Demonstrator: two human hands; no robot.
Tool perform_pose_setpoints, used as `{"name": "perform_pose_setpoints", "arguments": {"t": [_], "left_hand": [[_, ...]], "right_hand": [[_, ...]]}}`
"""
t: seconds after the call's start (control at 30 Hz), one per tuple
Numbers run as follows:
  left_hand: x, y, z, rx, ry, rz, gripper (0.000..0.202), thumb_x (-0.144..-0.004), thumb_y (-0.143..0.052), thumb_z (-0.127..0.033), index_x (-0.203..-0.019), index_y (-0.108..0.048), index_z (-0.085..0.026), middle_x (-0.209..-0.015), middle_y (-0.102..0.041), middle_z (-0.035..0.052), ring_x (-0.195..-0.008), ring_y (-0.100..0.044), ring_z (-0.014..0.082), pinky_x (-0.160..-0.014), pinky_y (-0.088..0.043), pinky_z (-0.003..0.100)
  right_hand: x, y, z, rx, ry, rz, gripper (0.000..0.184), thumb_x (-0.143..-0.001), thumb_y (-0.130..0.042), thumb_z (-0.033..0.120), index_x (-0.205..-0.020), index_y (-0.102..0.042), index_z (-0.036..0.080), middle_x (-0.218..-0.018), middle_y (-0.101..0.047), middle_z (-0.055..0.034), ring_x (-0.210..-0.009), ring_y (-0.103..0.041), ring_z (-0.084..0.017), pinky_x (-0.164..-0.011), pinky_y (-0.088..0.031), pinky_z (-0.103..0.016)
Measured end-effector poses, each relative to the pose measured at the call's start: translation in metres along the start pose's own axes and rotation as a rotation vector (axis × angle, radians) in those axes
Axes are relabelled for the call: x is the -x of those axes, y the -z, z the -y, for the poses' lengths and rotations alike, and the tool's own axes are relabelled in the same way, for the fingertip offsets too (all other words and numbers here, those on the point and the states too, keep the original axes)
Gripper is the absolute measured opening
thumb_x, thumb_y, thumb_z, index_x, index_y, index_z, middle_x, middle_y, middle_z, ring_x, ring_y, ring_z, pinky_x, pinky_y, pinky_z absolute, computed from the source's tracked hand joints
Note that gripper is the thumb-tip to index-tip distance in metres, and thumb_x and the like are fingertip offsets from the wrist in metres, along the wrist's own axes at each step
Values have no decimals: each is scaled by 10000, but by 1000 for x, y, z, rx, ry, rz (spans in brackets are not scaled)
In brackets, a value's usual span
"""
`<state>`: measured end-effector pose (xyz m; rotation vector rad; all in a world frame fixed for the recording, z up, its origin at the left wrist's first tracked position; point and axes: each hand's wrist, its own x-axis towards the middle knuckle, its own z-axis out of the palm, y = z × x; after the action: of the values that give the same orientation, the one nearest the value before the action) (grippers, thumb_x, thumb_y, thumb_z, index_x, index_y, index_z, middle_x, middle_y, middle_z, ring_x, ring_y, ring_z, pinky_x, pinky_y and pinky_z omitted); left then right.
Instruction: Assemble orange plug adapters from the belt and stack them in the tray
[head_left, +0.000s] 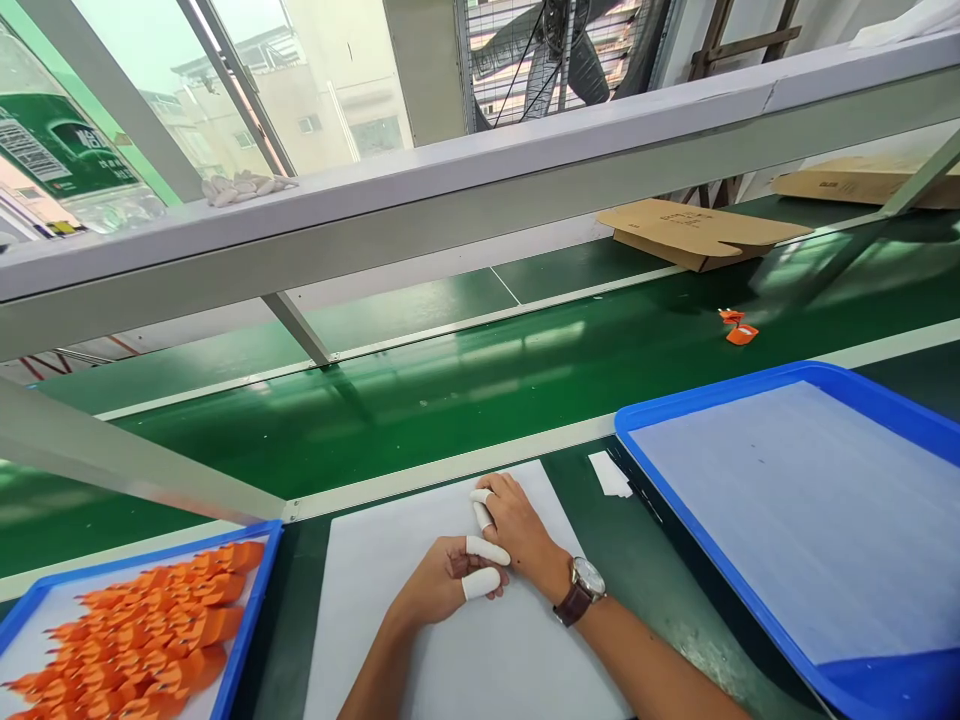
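My left hand (pixel 450 580) is over the white sheet (pixel 375 600), with white finger cots on its thumb and index finger. Those two are stretched out and apart with nothing visible between them, while the other fingers curl beneath. Touching or nearly touching its index tip is my right hand (pixel 521 530), which rests on the sheet near its far right corner. It too wears white cots on thumb and index finger; its fingers are loosely bent, slightly apart, and no object shows in them. A wristwatch (pixel 589 577) is on my right wrist.
At left, a blue tray (pixel 251 610) holds many orange pieces (pixel 150 640). A larger blue tray (pixel 720 540) lined with white paper lies at right, beside small white slips (pixel 610 474). Beyond runs a green conveyor belt (pixel 450 370) carrying an orange item (pixel 741 334), under a shelf (pixel 480 190).
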<state>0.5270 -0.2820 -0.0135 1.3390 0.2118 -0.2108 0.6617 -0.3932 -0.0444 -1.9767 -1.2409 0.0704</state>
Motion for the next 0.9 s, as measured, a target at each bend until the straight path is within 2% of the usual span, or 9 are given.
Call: {"name": "perform_pose_setpoints", "arguments": {"t": [0.27,0.63,0.9], "left_hand": [[0,-1,-3,-4,0,-9,317,-834,-768,-319,-1093,-741,-139,-855,-728,89,-775,-661,178,-766,-524,340],[0,-4,-7,2,-15,-6,310,-834,-769,-317,-1085,-744,-137,-849,-730,94,-762,-652,175,-747,-511,336],[0,-3,0,18,-11,-41,337,-799,-799,-337,-1059,-745,-130,-842,-734,98,-762,-670,190,-750,-517,344]], "right_hand": [[0,0,0,-9,-8,0,458,-629,-459,-108,-929,-661,172,-1082,-622,-93,-999,-502,-247,-866,-480,-403],[0,-2,-1,-5,-1,-8,443,-670,-476,-104,-957,-666,175,-1068,-624,-89,-981,-509,-247,-849,-480,-395],[0,-4,-4,-11,5,-16,452,-616,-460,-103,-918,-649,175,-1079,-622,-98,-990,-514,-256,-864,-478,-420]]}}
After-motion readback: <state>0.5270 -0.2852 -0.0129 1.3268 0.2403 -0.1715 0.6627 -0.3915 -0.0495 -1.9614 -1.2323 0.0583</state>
